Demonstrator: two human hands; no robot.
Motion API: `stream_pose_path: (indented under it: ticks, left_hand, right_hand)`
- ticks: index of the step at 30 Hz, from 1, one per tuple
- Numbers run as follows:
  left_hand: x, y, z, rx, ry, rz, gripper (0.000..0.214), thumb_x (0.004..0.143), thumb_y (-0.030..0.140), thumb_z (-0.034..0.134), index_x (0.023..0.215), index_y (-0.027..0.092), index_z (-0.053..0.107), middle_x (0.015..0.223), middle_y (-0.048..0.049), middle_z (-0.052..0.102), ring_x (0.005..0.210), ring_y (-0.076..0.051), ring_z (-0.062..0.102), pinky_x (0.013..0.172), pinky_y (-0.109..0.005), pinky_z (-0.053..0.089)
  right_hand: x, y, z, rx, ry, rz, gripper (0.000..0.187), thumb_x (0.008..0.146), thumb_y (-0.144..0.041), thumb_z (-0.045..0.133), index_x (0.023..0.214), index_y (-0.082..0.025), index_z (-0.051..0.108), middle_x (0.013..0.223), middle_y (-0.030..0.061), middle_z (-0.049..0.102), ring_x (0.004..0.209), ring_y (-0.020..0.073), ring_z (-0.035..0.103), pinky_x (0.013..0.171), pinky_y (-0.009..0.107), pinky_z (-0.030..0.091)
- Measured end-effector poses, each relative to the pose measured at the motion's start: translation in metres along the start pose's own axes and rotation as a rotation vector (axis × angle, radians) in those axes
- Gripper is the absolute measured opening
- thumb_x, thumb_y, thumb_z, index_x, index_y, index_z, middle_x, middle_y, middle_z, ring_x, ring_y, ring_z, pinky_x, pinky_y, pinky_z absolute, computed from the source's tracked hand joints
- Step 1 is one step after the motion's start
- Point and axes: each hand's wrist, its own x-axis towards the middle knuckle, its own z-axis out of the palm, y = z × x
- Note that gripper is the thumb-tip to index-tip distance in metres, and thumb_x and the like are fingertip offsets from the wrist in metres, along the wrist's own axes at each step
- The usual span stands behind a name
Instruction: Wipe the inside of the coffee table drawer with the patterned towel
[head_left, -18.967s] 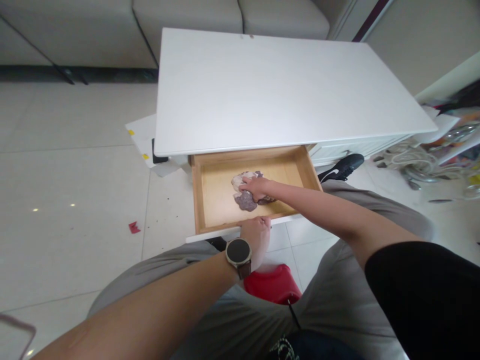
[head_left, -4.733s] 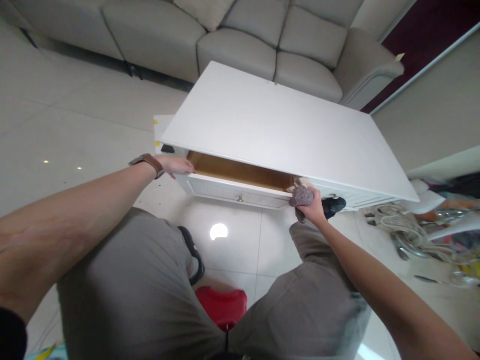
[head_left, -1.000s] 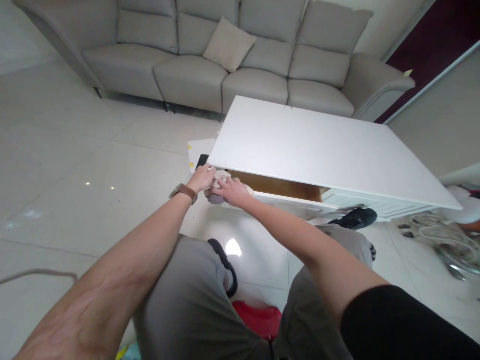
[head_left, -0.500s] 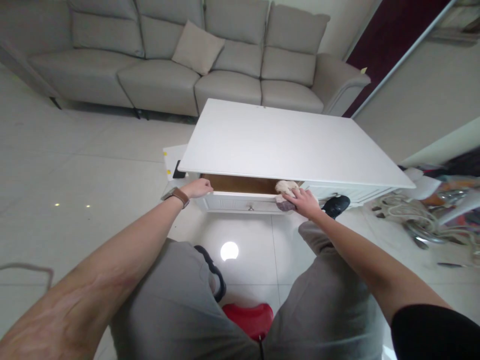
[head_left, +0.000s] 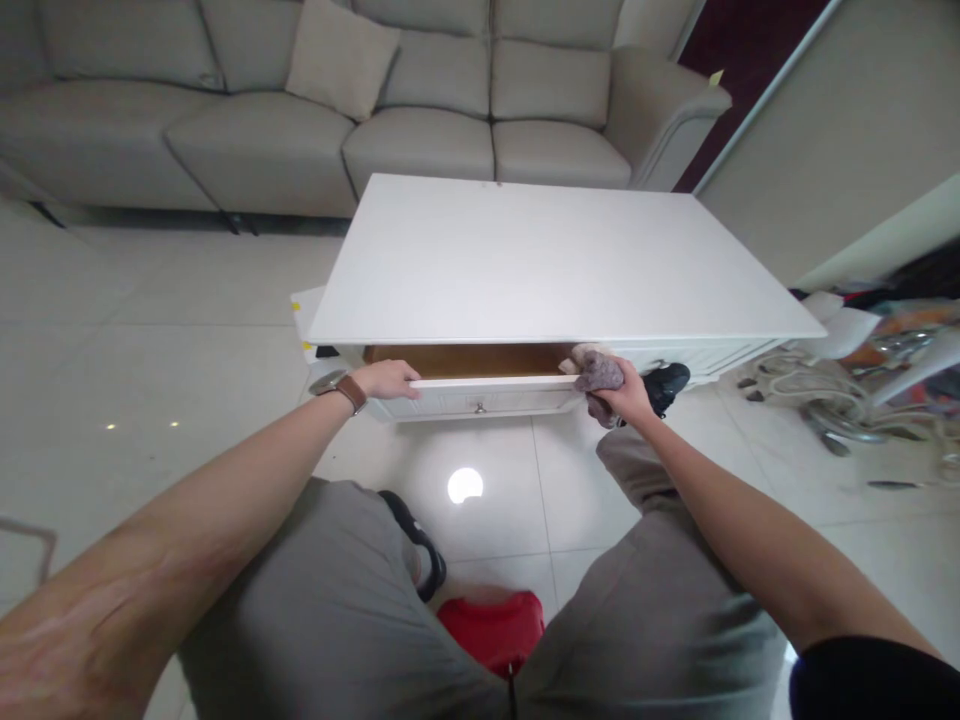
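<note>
A white coffee table (head_left: pixel 540 260) has a wooden drawer (head_left: pixel 480 393) pulled partly out toward me. My left hand (head_left: pixel 386 379), with a brown-strapped watch on its wrist, rests on the drawer front's top edge at the left end, fingers curled over it. My right hand (head_left: pixel 628 393) grips a crumpled purple and cream cloth (head_left: pixel 598 372) at the drawer's right end, pressed against the front corner. The drawer's inside is mostly hidden under the tabletop.
A grey sofa (head_left: pixel 420 120) with a cushion stands behind the table. I sit on a red stool (head_left: pixel 491 630) with my knees apart on the tiled floor. Cables and clutter (head_left: pixel 862 400) lie at the right. A black shoe (head_left: pixel 667 380) shows under the table's right side.
My right hand has moved with the cloth from the drawer's top edge down to its right corner. The left hand has stayed at the drawer's left end. The head has tilted down a little.
</note>
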Motion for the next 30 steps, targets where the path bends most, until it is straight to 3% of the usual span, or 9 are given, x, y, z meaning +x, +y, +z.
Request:
stream_pose_path:
  ticks: [3, 7, 11, 17, 23, 27, 30]
  left_hand:
    - [0.0, 0.004, 0.004, 0.073, -0.043, 0.003, 0.027, 0.071, 0.044, 0.063, 0.076, 0.024, 0.08, 0.079, -0.0038, 0.077, 0.08, -0.022, 0.067, 0.075, -0.028, 0.045]
    - [-0.011, 0.007, 0.012, 0.059, -0.066, 0.048, 0.022, 0.068, 0.039, 0.064, 0.071, 0.024, 0.08, 0.068, -0.0018, 0.073, 0.071, -0.019, 0.062, 0.068, -0.027, 0.041]
    - [-0.026, 0.009, 0.022, 0.057, -0.084, 0.115, 0.024, 0.07, 0.035, 0.059, 0.066, 0.022, 0.078, 0.061, -0.0016, 0.067, 0.062, -0.016, 0.056, 0.061, -0.027, 0.036]
    - [-0.043, 0.018, 0.039, 0.064, -0.072, 0.114, 0.023, 0.066, 0.028, 0.057, 0.065, 0.021, 0.079, 0.053, -0.0004, 0.061, 0.057, -0.014, 0.051, 0.058, -0.026, 0.034]
    - [-0.056, 0.031, 0.05, 0.111, -0.087, 0.069, 0.016, 0.064, 0.025, 0.062, 0.059, 0.023, 0.077, 0.056, -0.0027, 0.067, 0.056, -0.016, 0.052, 0.057, -0.029, 0.034]
    - [-0.057, 0.032, 0.05, 0.151, -0.099, 0.085, 0.017, 0.064, 0.026, 0.061, 0.056, 0.024, 0.075, 0.056, -0.0028, 0.065, 0.054, -0.016, 0.048, 0.058, -0.031, 0.033]
    - [-0.054, 0.031, 0.05, 0.151, -0.135, 0.084, 0.016, 0.063, 0.028, 0.061, 0.05, 0.024, 0.07, 0.05, -0.001, 0.058, 0.051, -0.015, 0.043, 0.056, -0.032, 0.03]
  right_hand:
    - [0.004, -0.023, -0.016, 0.084, 0.071, 0.013, 0.062, 0.078, -0.041, 0.067, 0.134, -0.02, 0.051, 0.132, 0.0157, 0.063, 0.124, 0.032, 0.061, 0.11, 0.05, 0.047]
    - [0.008, -0.061, -0.026, 0.143, 0.08, -0.186, 0.068, 0.076, -0.042, 0.07, 0.137, -0.021, 0.052, 0.138, 0.0145, 0.061, 0.129, 0.0325, 0.059, 0.113, 0.047, 0.046]
    - [0.015, -0.091, -0.025, 0.06, 0.053, -0.273, 0.082, 0.078, -0.04, 0.07, 0.151, -0.02, 0.041, 0.146, 0.0156, 0.055, 0.132, 0.035, 0.056, 0.11, 0.047, 0.047]
    - [0.025, -0.133, -0.008, -0.159, -0.3, -0.498, 0.079, 0.084, -0.035, 0.071, 0.156, -0.023, 0.041, 0.144, 0.0141, 0.055, 0.127, 0.0334, 0.056, 0.105, 0.04, 0.046]
    - [0.037, -0.158, 0.027, -0.215, -0.542, -0.53, 0.077, 0.081, -0.034, 0.074, 0.153, -0.029, 0.046, 0.139, 0.0109, 0.059, 0.116, 0.0311, 0.061, 0.096, 0.038, 0.047]
    - [0.042, -0.162, 0.045, -0.272, -0.573, -0.527, 0.092, 0.082, -0.035, 0.077, 0.163, -0.037, 0.034, 0.159, 0.0119, 0.045, 0.131, 0.0394, 0.051, 0.102, 0.051, 0.046]
    - [0.044, -0.163, 0.051, -0.305, -0.604, -0.429, 0.108, 0.079, -0.044, 0.084, 0.168, -0.04, 0.022, 0.169, 0.0118, 0.029, 0.141, 0.0462, 0.041, 0.103, 0.06, 0.046]
